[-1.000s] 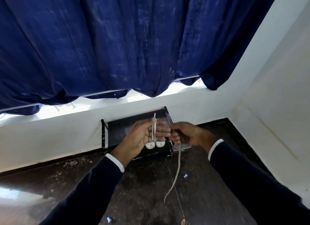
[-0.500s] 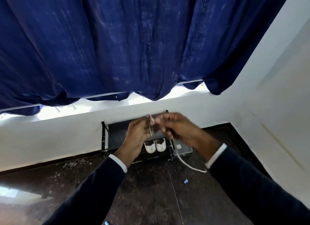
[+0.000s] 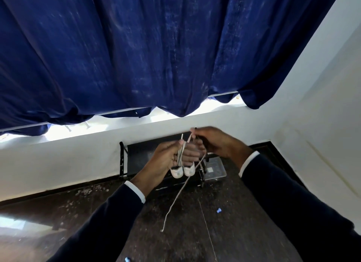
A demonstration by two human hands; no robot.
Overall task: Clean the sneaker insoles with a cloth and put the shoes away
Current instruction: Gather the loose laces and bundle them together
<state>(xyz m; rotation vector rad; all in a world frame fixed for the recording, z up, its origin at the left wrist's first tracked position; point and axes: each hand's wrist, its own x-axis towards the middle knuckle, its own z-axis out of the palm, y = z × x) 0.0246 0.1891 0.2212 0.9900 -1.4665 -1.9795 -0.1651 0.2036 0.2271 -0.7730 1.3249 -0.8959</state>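
Two white sneakers [image 3: 176, 173] stand side by side on a low black shoe rack [image 3: 122, 160] against the wall; only their toes show below my hands. My left hand [image 3: 166, 160] grips a bundle of folded pale shoelace between thumb and fingers. My right hand [image 3: 214, 142] sits just above and to the right of it and pinches the same shoelace [image 3: 175, 201] near its upper end. The lace's loose tail hangs down over the dark floor. No cloth or insoles are in view.
A clear plastic box [image 3: 214, 170] lies right of the rack. Dark blue curtains [image 3: 156, 56] hang over a bright window ledge. White walls meet in a corner at the right. The dark speckled floor [image 3: 224, 232] carries small blue scraps [image 3: 218, 210].
My right hand has lifted from beside my left to above its fingers, drawing the lace up. The lace tail looped up, then dropped back to hang long.
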